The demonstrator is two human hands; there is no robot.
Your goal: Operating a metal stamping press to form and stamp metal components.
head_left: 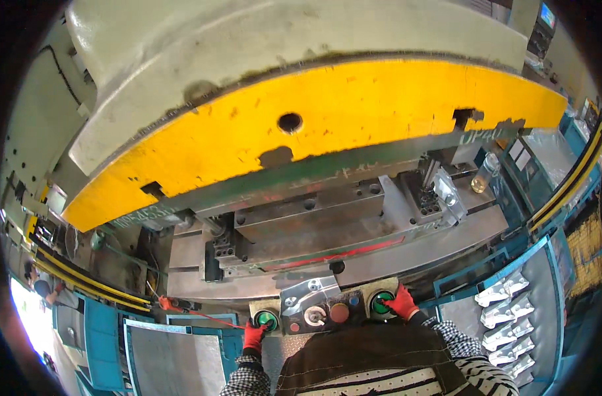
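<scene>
My left hand (253, 336), in a red glove, rests at the left green push button (266, 321) with its fingers stretched out. My right hand (401, 303), also red-gloved, reaches with extended fingers onto the right green push button (381, 303). Both buttons sit in dark round collars on a control panel (327, 323) with a red knob (339, 313) and a pale knob (315, 316) between them. A shiny formed metal part (310, 294) lies at the panel's far edge. Neither hand holds anything I can see.
Beyond the panel stands a press with a yellow ram (353, 112) above a steel die (307, 231). Another formed part (450, 196) leans at the die's right end, near a clear bottle (485, 175). Several metal parts (507, 323) lie on a right-hand blue-framed table; another table (175, 360) is left.
</scene>
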